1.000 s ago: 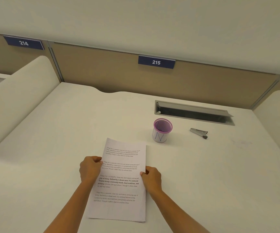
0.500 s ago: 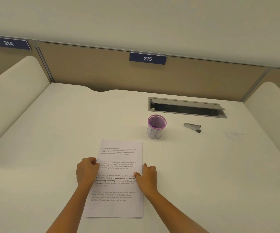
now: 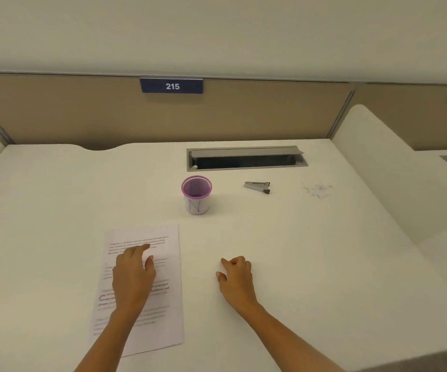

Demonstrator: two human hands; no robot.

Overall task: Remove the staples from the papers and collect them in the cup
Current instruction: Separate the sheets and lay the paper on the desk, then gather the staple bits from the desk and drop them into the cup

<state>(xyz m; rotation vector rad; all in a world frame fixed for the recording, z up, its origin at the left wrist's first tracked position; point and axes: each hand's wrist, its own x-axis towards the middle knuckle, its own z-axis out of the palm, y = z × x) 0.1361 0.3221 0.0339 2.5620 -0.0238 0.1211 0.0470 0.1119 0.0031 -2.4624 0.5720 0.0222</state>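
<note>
Delta vs 0.5 s ago: both hands were gripping the side edges of the papers. Now the left hand lies on top of the sheet, and the right hand is off it, on bare desk to the right. The stack lies flat, as it did then, and sits further left in view, but the camera has swung too.

Papers: near-left part of the desk, printed side up. Long axis runs near-far with a slight tilt. The header edge is at the far end and the text reads from the near side. Staple not resolvable.

Left hand: palm down, fingers stretched out and pointing far-right across the top paragraphs. It presses the sheet, no pinch.

Right hand: well clear of the paper edge. Fingers loosely curled, nothing visible in them.

Cup: purple mesh with a white label marked "N". Upright, beyond the stack's far-right corner, not touching.

Staple remover: lying flat to the right of the cup, untouched.

Small grey specks further right, can't tell what they are.

Cable slot is behind the cup. Plate "215" is on the back panel.
</note>
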